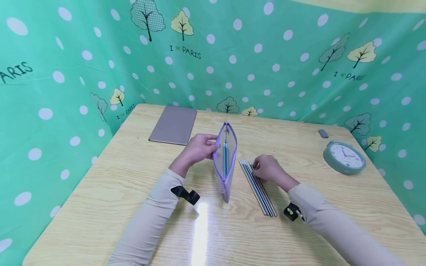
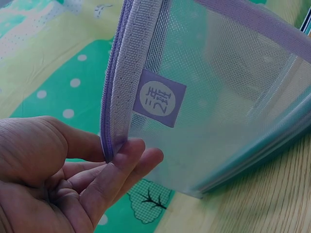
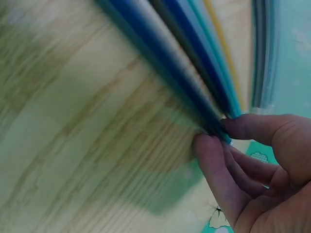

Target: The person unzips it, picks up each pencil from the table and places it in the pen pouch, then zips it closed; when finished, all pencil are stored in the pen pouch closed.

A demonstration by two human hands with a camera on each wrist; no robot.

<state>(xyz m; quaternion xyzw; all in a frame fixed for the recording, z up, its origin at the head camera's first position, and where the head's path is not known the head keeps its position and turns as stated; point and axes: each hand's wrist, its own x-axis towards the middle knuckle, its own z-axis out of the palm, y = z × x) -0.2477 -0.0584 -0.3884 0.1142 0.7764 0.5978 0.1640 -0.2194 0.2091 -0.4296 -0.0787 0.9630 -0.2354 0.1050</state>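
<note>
My left hand (image 1: 199, 147) pinches the purple zipped rim of a mesh pencil pouch (image 1: 219, 159) between thumb and fingers. The pouch gapes upward, and teal pencils (image 1: 225, 159) lie inside it. In the left wrist view, the mesh wall carries a square purple label (image 2: 160, 98). To the right of the pouch, several pencils (image 1: 257, 190) in blue, teal, gold and dark tones lie side by side on the table. Over their far ends is my right hand (image 1: 269, 168). The right wrist view shows its thumb and fingertips pinching the end of a blue pencil (image 3: 170, 87).
A grey notebook (image 1: 174, 125) lies at the back left of the wooden table (image 1: 110, 192). At the right stands a round teal clock (image 1: 346, 158), with a small grey eraser-like block (image 1: 323, 133) behind it. A green patterned cloth (image 1: 249, 66) hangs around the table's back and sides.
</note>
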